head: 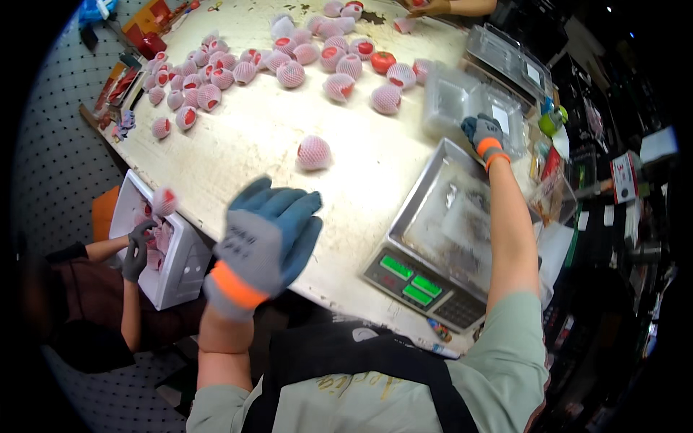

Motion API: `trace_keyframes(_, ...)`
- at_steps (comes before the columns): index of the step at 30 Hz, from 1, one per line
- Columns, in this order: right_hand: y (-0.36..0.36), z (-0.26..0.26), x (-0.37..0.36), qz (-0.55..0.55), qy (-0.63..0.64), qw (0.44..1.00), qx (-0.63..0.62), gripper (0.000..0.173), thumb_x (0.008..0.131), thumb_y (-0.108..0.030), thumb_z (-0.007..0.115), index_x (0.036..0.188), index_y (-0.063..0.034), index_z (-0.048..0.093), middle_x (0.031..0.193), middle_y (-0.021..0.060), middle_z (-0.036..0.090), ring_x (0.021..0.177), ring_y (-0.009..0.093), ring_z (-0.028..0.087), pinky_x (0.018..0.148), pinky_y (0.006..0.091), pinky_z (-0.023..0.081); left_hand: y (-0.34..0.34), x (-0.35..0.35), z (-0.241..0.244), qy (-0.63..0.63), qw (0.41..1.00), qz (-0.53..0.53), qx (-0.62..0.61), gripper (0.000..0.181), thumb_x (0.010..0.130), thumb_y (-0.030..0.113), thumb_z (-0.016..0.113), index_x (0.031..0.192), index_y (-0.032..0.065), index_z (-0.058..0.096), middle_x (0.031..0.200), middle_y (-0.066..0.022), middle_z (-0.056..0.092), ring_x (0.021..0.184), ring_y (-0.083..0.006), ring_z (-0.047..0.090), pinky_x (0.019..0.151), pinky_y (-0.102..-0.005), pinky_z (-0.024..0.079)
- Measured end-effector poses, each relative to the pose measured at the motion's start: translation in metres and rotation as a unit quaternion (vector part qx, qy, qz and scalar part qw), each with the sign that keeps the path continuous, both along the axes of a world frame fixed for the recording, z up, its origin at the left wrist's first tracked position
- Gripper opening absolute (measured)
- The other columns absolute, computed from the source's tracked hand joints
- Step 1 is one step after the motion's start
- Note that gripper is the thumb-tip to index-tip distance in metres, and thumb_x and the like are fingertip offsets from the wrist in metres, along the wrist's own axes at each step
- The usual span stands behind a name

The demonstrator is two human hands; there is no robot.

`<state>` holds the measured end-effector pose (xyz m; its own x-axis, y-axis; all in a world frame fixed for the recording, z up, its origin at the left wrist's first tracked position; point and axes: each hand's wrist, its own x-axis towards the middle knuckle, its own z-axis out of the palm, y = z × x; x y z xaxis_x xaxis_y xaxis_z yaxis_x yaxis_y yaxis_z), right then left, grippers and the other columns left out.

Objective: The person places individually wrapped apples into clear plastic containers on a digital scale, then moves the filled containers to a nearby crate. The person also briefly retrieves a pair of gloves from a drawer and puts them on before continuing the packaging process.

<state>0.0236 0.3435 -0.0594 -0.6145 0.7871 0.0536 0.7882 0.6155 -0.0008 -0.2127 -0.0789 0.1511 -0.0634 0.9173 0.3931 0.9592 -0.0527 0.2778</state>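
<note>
My left hand (270,238), in a grey and blue work glove with an orange band, hovers near the table's front edge. Its fingers are stretched out, and nothing shows in it. Just beyond lies a tomato in a pink foam net (314,152), apart from the others. On the right, my right hand (483,133), gloved alike, reaches past the scale to an open clear plastic container (452,103). Its fingers curl against the container's middle; whether they grip it is hidden. The digital scale (398,287) has a metal tray (417,211) and lit green displays.
Several netted tomatoes (291,74) and a bare tomato (383,62) spread across the table (243,146). Further clear containers (503,54) stand back right. At left, a co-worker's gloved hands (135,254) are over a white foam box (187,270). Another person's arm (471,6) reaches in at the top.
</note>
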Motion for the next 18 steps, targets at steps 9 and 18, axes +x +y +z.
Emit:
trace_keyframes(9, 0.039, -0.022, 0.044, 0.032, 0.548, 0.812, -0.199, 0.018, 0.082, -0.013, 0.056, 0.088, 0.0003, 0.067, 0.087, 0.0098, 0.065, 0.086, 0.019, 0.060, 0.082, 0.0290, 0.047, 0.074, -0.043, -0.201, -0.003, 0.989, 0.092, -0.115, 0.068, 0.071, 0.028, 0.070, 0.133, 0.0125, 0.046, 0.139, -0.0210, 0.037, 0.127, -0.0410, 0.035, 0.102, -0.0490, 0.032)
trace_keyframes(18, -0.221, 0.167, 0.068, 0.143, 0.170, 0.974, 0.048, 0.010, 0.071, -0.001, 0.056, 0.073, -0.0080, 0.063, 0.065, 0.0051, 0.061, 0.074, 0.025, 0.062, 0.100, 0.0456, 0.037, 0.144, -0.107, -0.253, -0.041, 0.946, 0.214, -0.238, 0.081, 0.067, 0.023, 0.074, 0.138, 0.0256, 0.035, 0.142, -0.0182, 0.033, 0.125, -0.0395, 0.036, 0.101, -0.0471, 0.036)
